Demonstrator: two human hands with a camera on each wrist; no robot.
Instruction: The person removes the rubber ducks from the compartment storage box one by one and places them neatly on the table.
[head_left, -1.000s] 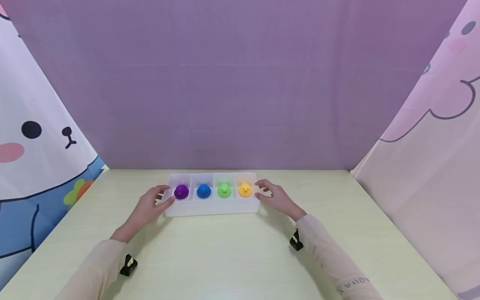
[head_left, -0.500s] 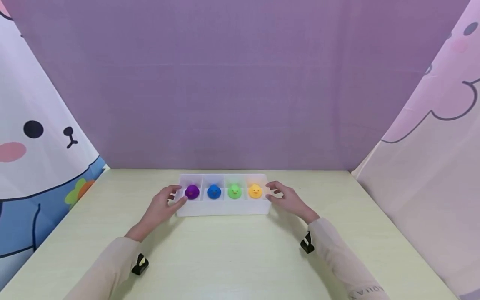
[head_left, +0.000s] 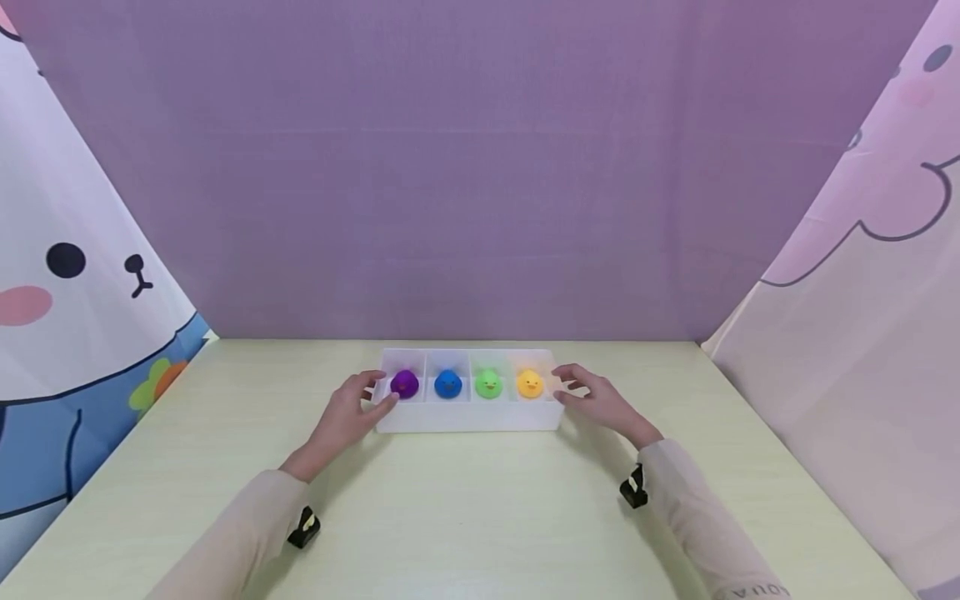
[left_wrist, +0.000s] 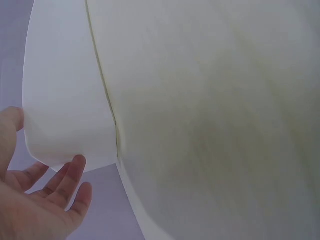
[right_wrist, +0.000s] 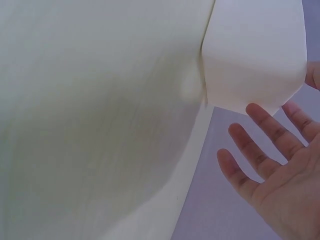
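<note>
A long white divided tray (head_left: 468, 418) stands near the back of the table. Lined up in its compartments from left to right are a purple rubber duck (head_left: 404, 384), a blue one, a light green one (head_left: 488, 383) and a yellow one (head_left: 529, 383). My left hand (head_left: 347, 421) grips the tray's left end, thumb by the near corner. At the opposite end my right hand (head_left: 603, 404) holds on with thumb and fingers. Both wrist views show the tray's outer wall (left_wrist: 65, 90) with fingers along its end; the ducks are hidden there.
The pale wooden table (head_left: 480, 517) ends at a purple cloth backdrop (head_left: 480, 183) just behind the tray. Cartoon-printed curtains hang on the left (head_left: 90, 350) and right (head_left: 862, 333). Black wrist mounts (head_left: 303, 527) sit under both sleeves.
The tray has slid to the right across the table with its ducks, both hands moving along at its ends. The ducks keep their compartments.
</note>
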